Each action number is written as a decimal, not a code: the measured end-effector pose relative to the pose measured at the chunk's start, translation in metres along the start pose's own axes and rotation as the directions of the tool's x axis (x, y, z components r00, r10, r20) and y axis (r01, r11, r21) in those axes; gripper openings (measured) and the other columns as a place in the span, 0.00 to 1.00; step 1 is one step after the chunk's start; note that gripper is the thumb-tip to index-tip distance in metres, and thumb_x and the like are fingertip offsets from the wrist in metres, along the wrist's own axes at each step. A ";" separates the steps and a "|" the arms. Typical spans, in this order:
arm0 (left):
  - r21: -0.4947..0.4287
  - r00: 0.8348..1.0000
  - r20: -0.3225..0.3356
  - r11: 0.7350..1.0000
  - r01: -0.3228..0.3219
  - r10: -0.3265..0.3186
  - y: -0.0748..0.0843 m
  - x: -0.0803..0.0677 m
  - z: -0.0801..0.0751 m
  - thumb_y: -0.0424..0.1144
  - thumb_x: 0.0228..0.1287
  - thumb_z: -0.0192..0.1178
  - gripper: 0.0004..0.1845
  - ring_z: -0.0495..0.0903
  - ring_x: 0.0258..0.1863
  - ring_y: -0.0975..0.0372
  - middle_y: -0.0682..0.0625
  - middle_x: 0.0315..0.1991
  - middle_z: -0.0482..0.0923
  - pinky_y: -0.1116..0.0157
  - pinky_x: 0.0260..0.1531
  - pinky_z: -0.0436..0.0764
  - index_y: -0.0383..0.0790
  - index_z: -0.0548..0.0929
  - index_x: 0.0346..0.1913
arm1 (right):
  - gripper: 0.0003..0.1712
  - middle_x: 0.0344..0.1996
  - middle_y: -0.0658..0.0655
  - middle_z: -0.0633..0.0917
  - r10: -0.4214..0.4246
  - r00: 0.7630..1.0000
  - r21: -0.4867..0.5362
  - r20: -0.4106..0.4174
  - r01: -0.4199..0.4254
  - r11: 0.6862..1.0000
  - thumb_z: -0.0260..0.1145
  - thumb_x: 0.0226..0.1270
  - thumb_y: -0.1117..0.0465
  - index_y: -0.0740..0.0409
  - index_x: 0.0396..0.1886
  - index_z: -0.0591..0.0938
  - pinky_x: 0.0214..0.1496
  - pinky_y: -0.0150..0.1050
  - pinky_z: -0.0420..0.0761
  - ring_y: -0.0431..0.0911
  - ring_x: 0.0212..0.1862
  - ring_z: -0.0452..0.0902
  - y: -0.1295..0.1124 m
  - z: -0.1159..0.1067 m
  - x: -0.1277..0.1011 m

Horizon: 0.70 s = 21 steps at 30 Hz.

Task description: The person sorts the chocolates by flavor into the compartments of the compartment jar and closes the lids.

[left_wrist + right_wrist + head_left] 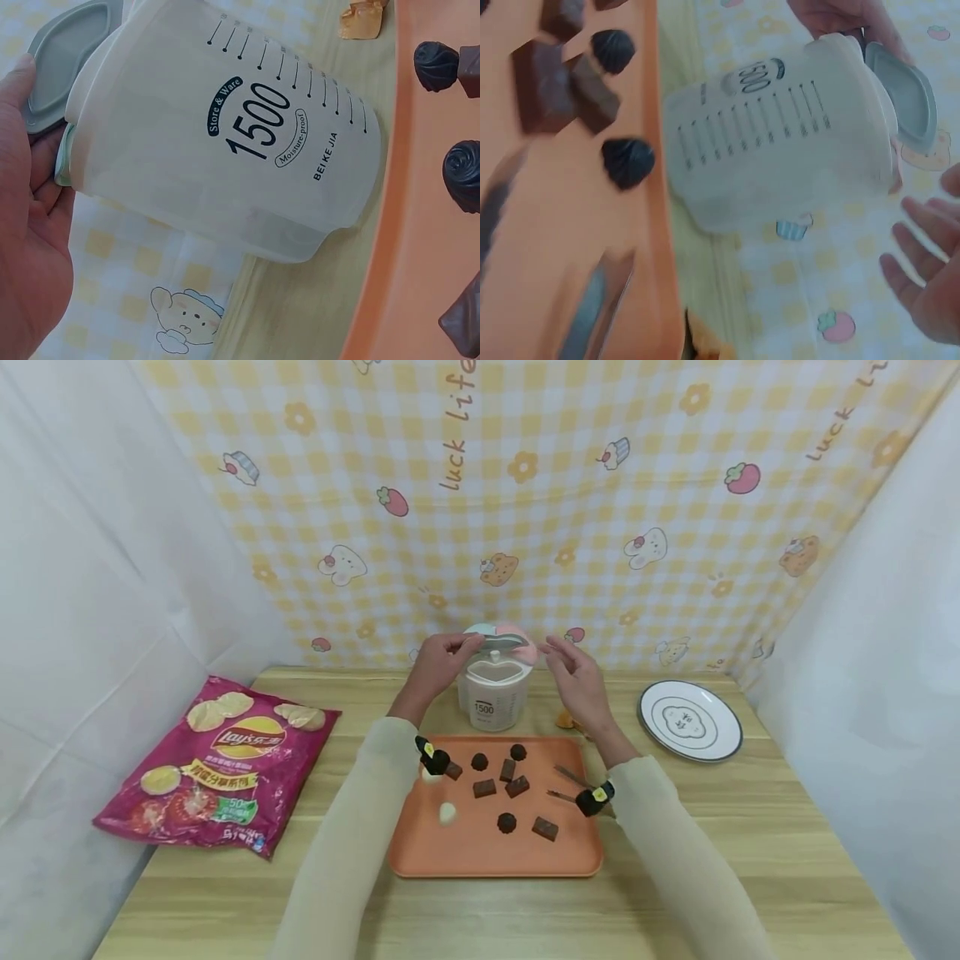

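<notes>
A white translucent container (493, 697) marked 1500 stands at the back of the wooden table, behind an orange tray (480, 858). Its pastel lid (504, 637) has a grey flap (64, 60) that sticks out past the rim. My left hand (463, 647) pinches the lid's left edge, thumb on the flap and fingers under the rim (34, 225). To the lid's right, my right hand (558, 653) hovers with fingers (930, 277) spread and touches nothing. In the right wrist view the container (780, 127) lies between the two hands.
Several chocolates (506, 822) and a pair of metal tongs (570, 777) lie on the tray. A purple crisp bag (217, 760) lies at the left. A white plate (690, 720) sits at the right, and an orange wrapper (564, 720) lies beside the container. Cloth walls close in behind and beside the table.
</notes>
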State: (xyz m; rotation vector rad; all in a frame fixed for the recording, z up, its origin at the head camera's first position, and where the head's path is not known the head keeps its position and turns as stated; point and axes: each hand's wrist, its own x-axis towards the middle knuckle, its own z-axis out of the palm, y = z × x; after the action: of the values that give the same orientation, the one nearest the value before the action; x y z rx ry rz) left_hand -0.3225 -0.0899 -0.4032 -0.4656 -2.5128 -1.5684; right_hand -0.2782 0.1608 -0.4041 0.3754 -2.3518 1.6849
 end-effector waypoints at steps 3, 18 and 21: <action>-0.014 1.000 0.003 1.000 -0.002 0.002 -0.001 0.001 -0.001 0.68 0.58 0.53 0.29 0.76 0.50 0.65 0.56 0.50 0.80 0.60 0.49 0.74 0.51 0.85 0.50 | 0.18 0.49 0.49 0.82 0.003 1.000 -0.114 -0.006 -0.004 0.993 0.55 0.73 0.54 0.51 0.58 0.78 0.48 0.43 0.74 0.43 0.52 0.76 0.006 -0.010 -0.011; -0.008 0.999 -0.033 0.999 0.039 -0.040 -0.005 0.000 0.001 0.70 0.56 0.53 0.28 0.76 0.47 0.68 0.60 0.47 0.81 0.61 0.47 0.74 0.56 0.85 0.48 | 0.12 0.39 0.49 0.85 -0.045 0.963 -0.474 0.265 0.170 0.864 0.59 0.70 0.56 0.53 0.48 0.83 0.39 0.40 0.79 0.40 0.38 0.80 0.021 -0.064 -0.099; 0.002 0.998 -0.041 0.999 0.041 -0.041 -0.004 0.000 0.003 0.70 0.56 0.53 0.29 0.76 0.47 0.68 0.60 0.47 0.81 0.62 0.47 0.74 0.56 0.85 0.49 | 0.14 0.43 0.50 0.84 -0.007 0.958 -0.513 0.288 0.161 0.843 0.60 0.69 0.56 0.53 0.50 0.82 0.40 0.43 0.78 0.41 0.41 0.79 0.023 -0.077 -0.117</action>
State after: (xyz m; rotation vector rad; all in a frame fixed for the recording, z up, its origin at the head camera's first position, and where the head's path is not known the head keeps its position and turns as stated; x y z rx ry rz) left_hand -0.3237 -0.0887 -0.4083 -0.3799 -2.5086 -1.5717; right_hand -0.1734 0.2500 -0.4387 0.6242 -2.8208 0.9135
